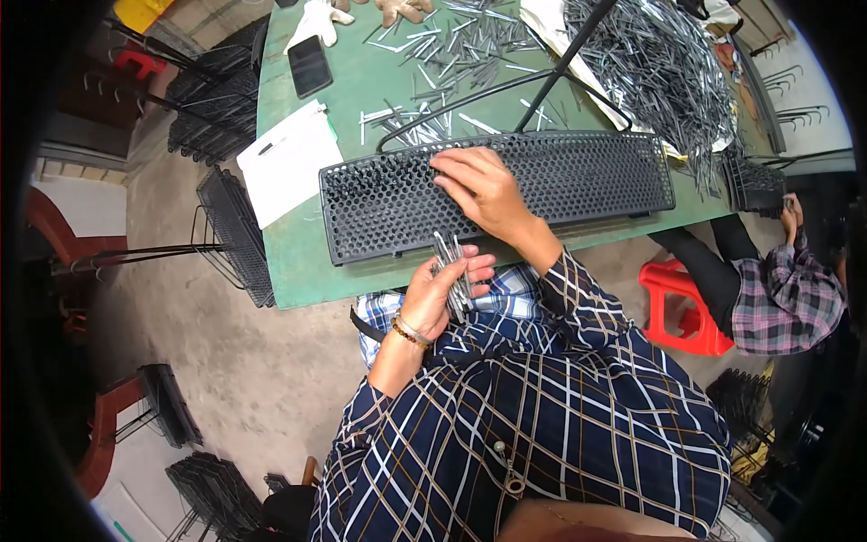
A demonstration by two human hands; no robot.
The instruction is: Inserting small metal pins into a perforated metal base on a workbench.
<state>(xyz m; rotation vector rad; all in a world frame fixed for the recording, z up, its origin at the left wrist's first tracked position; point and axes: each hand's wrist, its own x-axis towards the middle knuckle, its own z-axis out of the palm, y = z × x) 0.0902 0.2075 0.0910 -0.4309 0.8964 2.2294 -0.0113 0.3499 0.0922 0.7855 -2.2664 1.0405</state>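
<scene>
My left hand (428,296) is closed around a bundle of thin metal rods (451,262), held just off the front edge of a black perforated rack (560,191). The rack lies along the table's near edge, with rows of round holes and a bent wire handle (470,93) rising behind it. Over the rack's left half reaches my right hand (488,190), fingers drawn together at the holes. What its fingertips pinch, if anything, is hidden. Dark pieces (379,176) stand in the holes at the rack's far left.
Loose metal rods (461,50) lie scattered on the green table (298,280), and a large heap (668,72) sits on white sheeting. A phone (310,67), white gloves (318,24) and paper with a pen (287,167) are at left. Another person (786,298) sits by a red stool (682,312).
</scene>
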